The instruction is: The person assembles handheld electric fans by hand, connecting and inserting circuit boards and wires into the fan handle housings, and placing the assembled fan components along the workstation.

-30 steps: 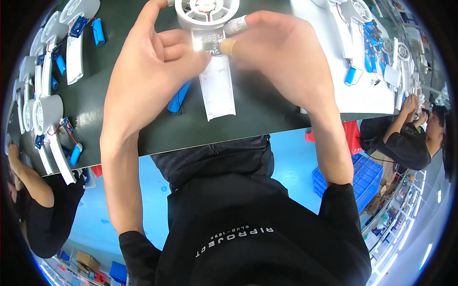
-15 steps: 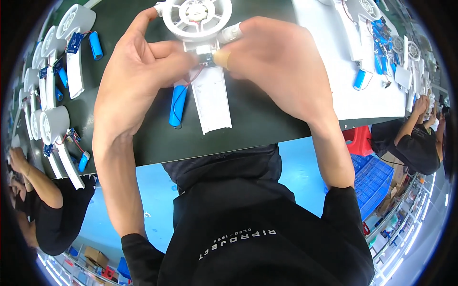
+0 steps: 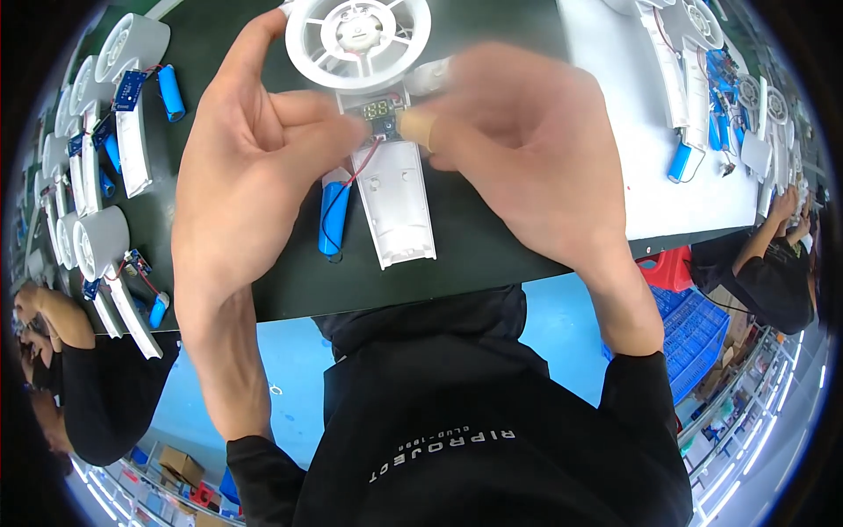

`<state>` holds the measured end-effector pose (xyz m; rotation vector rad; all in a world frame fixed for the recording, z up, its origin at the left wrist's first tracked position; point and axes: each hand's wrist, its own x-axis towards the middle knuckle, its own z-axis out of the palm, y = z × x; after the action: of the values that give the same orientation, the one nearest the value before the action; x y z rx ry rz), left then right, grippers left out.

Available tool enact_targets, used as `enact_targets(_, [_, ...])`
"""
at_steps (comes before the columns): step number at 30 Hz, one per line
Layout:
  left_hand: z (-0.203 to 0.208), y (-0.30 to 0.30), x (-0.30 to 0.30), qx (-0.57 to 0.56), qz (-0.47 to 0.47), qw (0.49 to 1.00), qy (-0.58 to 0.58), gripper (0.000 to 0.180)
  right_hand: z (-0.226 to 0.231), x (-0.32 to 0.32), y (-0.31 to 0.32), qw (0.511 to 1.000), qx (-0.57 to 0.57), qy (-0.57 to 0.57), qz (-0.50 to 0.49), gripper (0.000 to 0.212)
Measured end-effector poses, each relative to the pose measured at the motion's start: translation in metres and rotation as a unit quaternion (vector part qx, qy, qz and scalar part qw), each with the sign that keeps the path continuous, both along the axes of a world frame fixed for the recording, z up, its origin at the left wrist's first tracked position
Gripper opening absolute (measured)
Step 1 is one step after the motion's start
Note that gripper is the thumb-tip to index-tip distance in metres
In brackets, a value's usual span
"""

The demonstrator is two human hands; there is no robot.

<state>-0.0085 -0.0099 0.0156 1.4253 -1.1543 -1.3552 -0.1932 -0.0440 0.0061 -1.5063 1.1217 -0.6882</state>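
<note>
In front of me lies a white handheld fan housing [image 3: 358, 81], its round grille at the top and its open handle shell [image 3: 399, 211] pointing toward me. A small dark circuit board [image 3: 379, 121] with a lit display sits at the handle's neck. My left hand [image 3: 246, 176] is closed, thumb and bent finger at the board's left edge, index finger reaching up along the fan ring. My right hand [image 3: 540, 149], smeared by motion, has its thumb at the board's right edge; its fingertips wear covers. A red wire runs from the board toward a blue cylindrical battery [image 3: 333, 220] beside the handle.
Several similar fan housings [image 3: 101, 241] with boards and blue batteries stand along the left. More fan parts [image 3: 720, 97] lie on a white sheet [image 3: 606, 167] at the right. The dark table's front edge runs before me. Co-workers' arms [image 3: 66, 316] show at both sides.
The board's display now shows lit, and the board lies more face-up between my fingers. The fan and handle sit slightly lower in view, with more of the shell's inside showing.
</note>
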Motion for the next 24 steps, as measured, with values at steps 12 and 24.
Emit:
enact_targets(12, [0.008, 0.002, 0.004, 0.028, 0.014, 0.999, 0.040, 0.065, 0.001, -0.006, 0.003, 0.980, 0.141, -0.137, 0.007, 0.022])
enact_targets(24, [0.001, 0.006, 0.006, 0.014, -0.004, 0.999, 0.040, 0.070, -0.001, -0.006, 0.001, 0.985, 0.134, -0.106, 0.019, 0.021])
